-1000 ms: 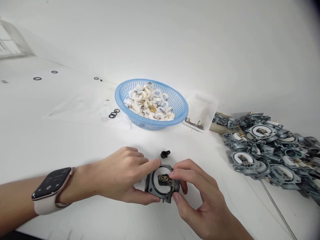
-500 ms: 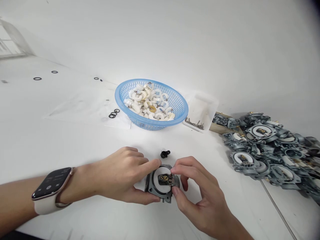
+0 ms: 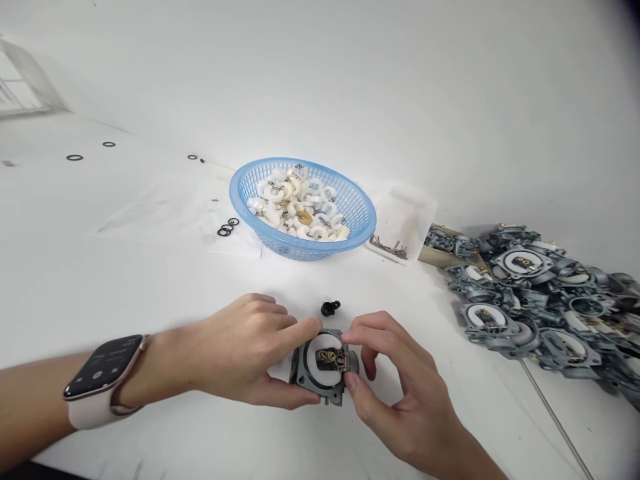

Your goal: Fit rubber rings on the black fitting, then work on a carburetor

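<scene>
A grey metal carburetor body (image 3: 320, 370) with a white float and brass parts inside rests on the white table near me. My left hand (image 3: 240, 350), with a smartwatch on its wrist, grips the body's left side between thumb and fingers. My right hand (image 3: 395, 387) pinches the body's right edge, forefinger and thumb at the small fitting beside the float. A small black part (image 3: 330, 308) lies on the table just beyond the body, touched by neither hand.
A blue basket (image 3: 240, 193) of white floats stands at the middle back. Beside it a clear tray (image 3: 407, 207) holds small metal pins. A heap of grey carburetor bodies (image 3: 540, 300) fills the right. Black O-rings (image 3: 227, 228) lie left of the basket. A thin metal rod (image 3: 555, 417) lies at right.
My right forefinger and thumb have shifted slightly up along the body's right edge. The left hand and the body stay where they were.
</scene>
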`<state>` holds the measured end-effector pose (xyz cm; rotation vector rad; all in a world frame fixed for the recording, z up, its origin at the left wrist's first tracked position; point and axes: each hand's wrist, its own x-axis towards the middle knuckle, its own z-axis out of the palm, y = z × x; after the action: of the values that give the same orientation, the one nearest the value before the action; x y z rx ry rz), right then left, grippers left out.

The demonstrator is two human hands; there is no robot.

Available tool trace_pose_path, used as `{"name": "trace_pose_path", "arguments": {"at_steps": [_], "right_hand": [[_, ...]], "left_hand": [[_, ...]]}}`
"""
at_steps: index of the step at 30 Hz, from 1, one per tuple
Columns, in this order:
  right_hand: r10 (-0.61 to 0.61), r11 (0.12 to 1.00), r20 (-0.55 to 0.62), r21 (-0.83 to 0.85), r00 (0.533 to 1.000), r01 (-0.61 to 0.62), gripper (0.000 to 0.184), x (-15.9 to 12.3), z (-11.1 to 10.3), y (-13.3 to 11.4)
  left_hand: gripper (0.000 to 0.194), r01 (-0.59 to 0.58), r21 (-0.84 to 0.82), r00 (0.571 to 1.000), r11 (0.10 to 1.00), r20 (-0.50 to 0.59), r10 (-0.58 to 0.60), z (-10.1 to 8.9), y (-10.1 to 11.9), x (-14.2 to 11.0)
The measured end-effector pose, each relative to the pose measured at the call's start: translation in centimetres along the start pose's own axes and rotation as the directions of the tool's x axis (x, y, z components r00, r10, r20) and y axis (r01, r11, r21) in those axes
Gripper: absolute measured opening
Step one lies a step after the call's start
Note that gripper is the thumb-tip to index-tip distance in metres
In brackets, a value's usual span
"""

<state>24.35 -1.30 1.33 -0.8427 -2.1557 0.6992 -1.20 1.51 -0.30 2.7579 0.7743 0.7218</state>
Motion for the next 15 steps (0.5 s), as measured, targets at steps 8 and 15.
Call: {"name": "trace_pose_path", "arguments": {"at_steps": [8,15], "right_hand": [[0.009,1.000,0.011,-0.002,1.000,-0.009,0.043,0.03,0.01,0.16],[0.001,1.000,0.017,-0.013,1.000,-0.001,0.042,0.03,-0.03,0.19]], "left_hand": [[0.045,0.004,0.005,1.000,1.000,-0.006,-0.004,0.02,0.01,0.07],[0.049,0.000,0.018,1.000,1.000,-0.010,0.000,0.17,0.06,-0.01]]}}
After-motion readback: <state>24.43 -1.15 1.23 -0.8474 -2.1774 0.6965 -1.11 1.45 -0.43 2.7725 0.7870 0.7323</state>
